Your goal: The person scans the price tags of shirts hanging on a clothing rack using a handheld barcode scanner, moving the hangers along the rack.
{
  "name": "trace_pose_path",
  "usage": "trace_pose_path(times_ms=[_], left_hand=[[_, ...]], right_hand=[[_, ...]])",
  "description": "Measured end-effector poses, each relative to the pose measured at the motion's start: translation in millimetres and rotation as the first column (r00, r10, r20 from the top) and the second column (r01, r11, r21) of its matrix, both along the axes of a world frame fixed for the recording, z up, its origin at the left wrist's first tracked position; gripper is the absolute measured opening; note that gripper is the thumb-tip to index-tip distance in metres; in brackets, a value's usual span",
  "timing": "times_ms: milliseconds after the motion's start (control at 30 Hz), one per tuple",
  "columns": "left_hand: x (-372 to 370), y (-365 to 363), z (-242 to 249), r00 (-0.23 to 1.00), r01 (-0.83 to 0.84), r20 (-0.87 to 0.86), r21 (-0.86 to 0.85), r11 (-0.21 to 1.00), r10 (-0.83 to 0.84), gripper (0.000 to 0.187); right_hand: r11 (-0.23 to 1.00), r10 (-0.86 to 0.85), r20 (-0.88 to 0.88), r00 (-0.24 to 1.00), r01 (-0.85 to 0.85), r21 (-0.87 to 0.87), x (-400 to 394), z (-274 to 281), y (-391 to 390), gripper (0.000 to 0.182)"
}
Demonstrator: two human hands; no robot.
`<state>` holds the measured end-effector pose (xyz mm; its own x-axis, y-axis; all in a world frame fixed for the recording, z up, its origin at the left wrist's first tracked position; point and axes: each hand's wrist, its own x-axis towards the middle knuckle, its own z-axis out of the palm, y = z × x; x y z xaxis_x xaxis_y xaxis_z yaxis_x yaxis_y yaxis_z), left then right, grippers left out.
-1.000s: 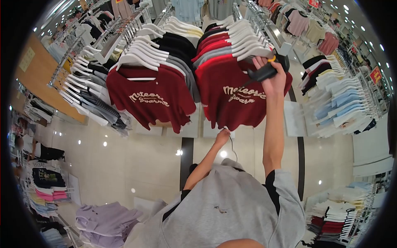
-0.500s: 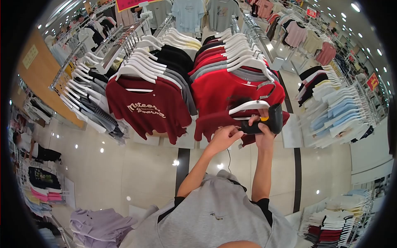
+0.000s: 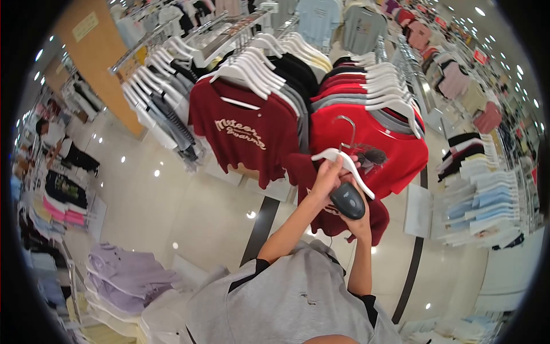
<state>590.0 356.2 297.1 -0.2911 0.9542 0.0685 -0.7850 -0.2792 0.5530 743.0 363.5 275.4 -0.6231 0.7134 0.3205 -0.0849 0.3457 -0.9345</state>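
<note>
My left hand [image 3: 327, 179] is closed on a white hanger [image 3: 362, 184], near the base of its metal hook. A dark red T-shirt [image 3: 378, 221] with pale lettering hangs from this hanger, partly hidden behind my hands. In my right hand [image 3: 359, 225] sits a black barcode scanner [image 3: 348, 202], its rounded back facing up; most of the gripping fingers are hidden beneath it. Just beyond my hands hangs a bright red T-shirt [image 3: 395, 155] with a dark print, at the front of a rack. To its left is another dark red T-shirt [image 3: 243, 129] with cream lettering.
Racks of hanging clothes surround me, including white and light blue garments [image 3: 478, 200] on the right. Lilac garments [image 3: 129, 275] lie at lower left. A wooden pillar [image 3: 97, 57] stands at far left, with another person [image 3: 69, 149] below it. Dark strips cross the tiled floor [image 3: 189, 209].
My left hand has moved up from the shirt to the hanger. The scanner has turned and come nearer to me, its back now upward. The whole view has rotated and shifted.
</note>
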Motion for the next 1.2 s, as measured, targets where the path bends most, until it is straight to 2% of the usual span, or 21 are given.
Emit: trace_pose_path(times_ms=[67, 133, 200, 233, 300, 333, 467, 533, 600, 633, 667, 733, 767, 800, 867, 900, 1000, 1033, 1067, 1133, 1200], left_hand=[[-26.7, -1.5, 7.3, 0.986, -0.143, 0.092, 0.047, 0.989, 0.139, 0.030], [-65.0, -2.4, 28.7, 0.951, -0.298, 0.145, 0.186, 0.936, 0.274, 0.027], [-105.0, -8.2, 66.2, 0.904, -0.427, 0.120, 0.242, 0.871, 0.410, 0.028], [-125.8, -8.8, 79.2, 0.877, -0.478, 0.199, 0.267, 0.837, 0.438, 0.027], [-174.9, -9.9, 95.4, 0.857, -0.498, 0.331, 0.329, 0.803, 0.396, 0.025], [-195.3, -11.1, 104.2, 0.814, -0.579, 0.320, 0.361, 0.732, 0.486, 0.026], [-285.6, 15.3, 97.7, 0.744, -0.650, 0.055, 0.296, 0.700, 0.666, 0.028], [-295.7, 14.5, 95.4, 0.712, -0.683, -0.094, 0.133, 0.718, 0.695, 0.039], [-291.4, 3.0, 90.4, 0.645, -0.723, -0.454, -0.101, 0.683, 0.615, 0.052], [-295.8, 2.9, 82.7, 0.515, -0.785, -0.658, -0.105, 0.611, 0.549, 0.064], [-301.8, 4.2, 76.6, 0.515, -0.781, -0.660, -0.100, 0.616, 0.546, 0.064], [-299.1, 2.4, 73.7, 0.329, -0.872, -0.884, -0.150, 0.465, 0.332, 0.070], [-296.9, 4.4, 72.0, 0.230, -0.909, -0.905, -0.068, 0.412, 0.357, 0.073], [-293.1, 3.7, 72.7, 0.237, -0.905, -0.906, -0.075, 0.419, 0.351, 0.073], [-284.1, 4.2, 73.7, 0.043, -0.949, -0.944, 0.063, 0.308, 0.326, 0.068], [-271.4, 3.7, 75.6, -0.156, -0.958, -0.969, 0.196, 0.210, 0.191, 0.057], [-219.4, 23.8, 45.6, -0.048, -0.893, -0.950, 0.178, 0.414, 0.307, 0.044], [-183.6, 26.7, 43.1, 0.086, -0.834, -0.940, 0.113, 0.540, 0.330, 0.039], [-145.4, 33.5, 41.4, 0.224, -0.752, -0.917, 0.052, 0.657, 0.329, 0.035], [-94.8, 66.1, -6.9, 0.298, -0.531, -0.935, 0.005, 0.847, 0.192, 0.023], [-48.1, 84.3, -22.4, 0.003, -0.521, -0.953, 0.256, 0.814, 0.302, 0.032]], right_hand=[[0.973, 0.113, 0.014, 0.993, -0.108, -0.205, 1.6, 8.1, -17.1, 0.084], [0.979, 0.117, 0.034, 0.993, -0.110, -0.170, 15.6, -27.3, -25.9, 0.067], [0.931, 0.143, 0.018, 0.990, -0.128, -0.343, 25.2, -37.8, -41.1, 0.046], [0.926, 0.128, 0.032, 0.991, -0.108, -0.361, 25.8, -40.5, -47.6, 0.031], [0.909, 0.120, 0.104, 0.987, -0.067, -0.411, 32.1, -56.7, -54.7, 0.028], [0.891, 0.114, 0.178, 0.978, -0.021, -0.454, 33.8, -61.2, -55.7, 0.025], [0.877, 0.050, 0.178, 0.983, 0.042, -0.479, 27.9, -67.7, -62.4, 0.021], [0.872, 0.057, 0.178, 0.982, 0.038, -0.489, 25.9, -72.3, -63.0, 0.018], [0.870, 0.062, 0.173, 0.983, 0.032, -0.492, 20.6, -70.9, -60.5, 0.016], [0.877, 0.053, 0.182, 0.982, 0.042, -0.479, 18.7, -68.3, -61.3, 0.017], [0.883, 0.043, 0.192, 0.981, 0.052, -0.467, 16.8, -66.9, -61.9, 0.018], [0.881, 0.043, 0.206, 0.978, 0.061, -0.469, 14.2, -65.7, -61.2, 0.019], [0.879, 0.048, 0.227, 0.973, 0.067, -0.473, 15.0, -65.0, -61.5, 0.020], [0.875, 0.042, 0.232, 0.972, 0.076, -0.477, 15.8, -65.1, -60.9, 0.020], [0.884, 0.045, 0.237, 0.970, 0.072, -0.462, 16.2, -67.4, -59.3, 0.020], [0.860, 0.035, 0.224, 0.974, 0.085, -0.502, 15.5, -67.3, -59.1, 0.018], [0.832, -0.049, 0.181, 0.982, 0.141, -0.536, 13.8, -60.3, -58.4, 0.019], [0.808, -0.125, 0.139, 0.982, 0.182, -0.561, 13.6, -65.5, -59.4, 0.018], [0.811, -0.166, 0.154, 0.974, 0.224, -0.540, 17.8, -76.7, -55.9, 0.011], [0.749, -0.287, 0.086, 0.954, 0.279, -0.601, 22.9, -91.1, -53.5, 0.010], [0.687, -0.392, 0.046, 0.919, 0.326, -0.649, 30.2, -88.4, -57.2, 0.009]])
